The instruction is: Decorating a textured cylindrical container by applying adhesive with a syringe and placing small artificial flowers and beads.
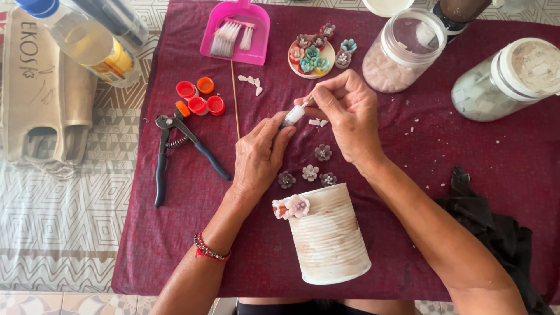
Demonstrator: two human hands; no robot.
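We see both hands meeting over the maroon cloth point(175, 245) on the worktop. The left hand point(259, 154) pinches the lower end of a small white tube point(295, 114), and the right hand point(347, 114) grips its tip from above, fingers closed on it. We judge the tube light, smooth and a bit slippery, best held round its body near the middle. Small flowers point(322, 153) lie just beside the hands; they look brittle. A ribbed can point(329, 236) lies nearer us, a flower on its rim.
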